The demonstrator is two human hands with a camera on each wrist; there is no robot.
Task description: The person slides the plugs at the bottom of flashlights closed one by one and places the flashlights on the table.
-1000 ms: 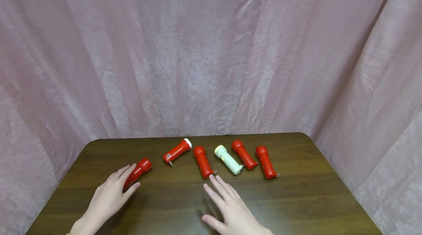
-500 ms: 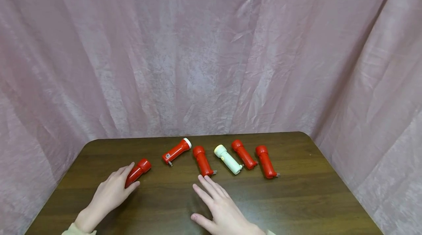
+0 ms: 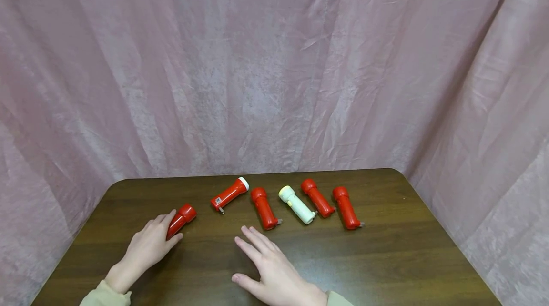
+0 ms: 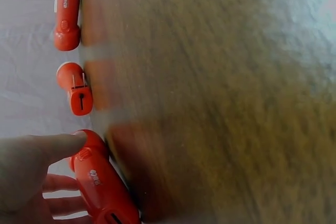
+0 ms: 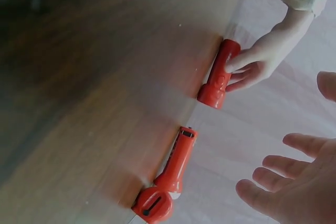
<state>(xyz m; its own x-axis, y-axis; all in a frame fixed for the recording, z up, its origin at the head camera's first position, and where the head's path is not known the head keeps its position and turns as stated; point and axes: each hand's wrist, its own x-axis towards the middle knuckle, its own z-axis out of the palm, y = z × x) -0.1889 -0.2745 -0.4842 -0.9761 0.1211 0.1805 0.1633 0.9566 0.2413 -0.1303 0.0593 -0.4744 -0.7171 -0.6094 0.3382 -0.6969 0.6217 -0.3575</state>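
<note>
Right hand (image 3: 274, 271) nearer diagonal, rightward flashlight (image 3: 182, 220)

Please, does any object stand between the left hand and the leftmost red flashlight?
Nothing visible does: the left hand grips the leftmost red flashlight directly, thumb on one side, fingers on the other.

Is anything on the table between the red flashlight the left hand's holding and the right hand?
No, the head view shows just bare brown table between the red flashlight in the left hand and the right hand.
</note>
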